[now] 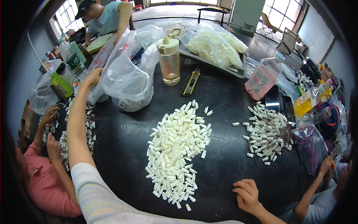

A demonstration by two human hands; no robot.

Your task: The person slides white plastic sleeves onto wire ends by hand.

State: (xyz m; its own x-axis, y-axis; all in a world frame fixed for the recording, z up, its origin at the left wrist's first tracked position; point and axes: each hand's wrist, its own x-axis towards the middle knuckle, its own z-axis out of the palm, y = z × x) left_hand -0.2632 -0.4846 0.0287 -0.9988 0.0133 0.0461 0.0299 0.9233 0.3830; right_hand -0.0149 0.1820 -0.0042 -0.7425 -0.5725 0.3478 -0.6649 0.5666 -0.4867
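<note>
My left hand (94, 77) reaches to the far left, its fingers closed on the edge of a thin clear plastic bag (97, 89) with red print. Beside it stands a fuller translucent white plastic bag (128, 84); its contents are mostly hidden. My right hand (247, 194) rests near the table's front edge, fingers loosely bent and slightly apart, nothing visible in them. Between my arms lies a long heap of small white plastic connector housings (177, 149). To the right is a second pile of similar white pieces (264, 130) with thin dark wires attached.
A lidded drinking bottle (169, 65) and a yellow-black utility knife (191, 82) stand and lie beyond the heap. Behind them is a dark tray (209, 59) with bagged pale parts. A pink-liquid bottle (263, 78) stands right. Co-workers sit on both sides; another person leans in at the far left.
</note>
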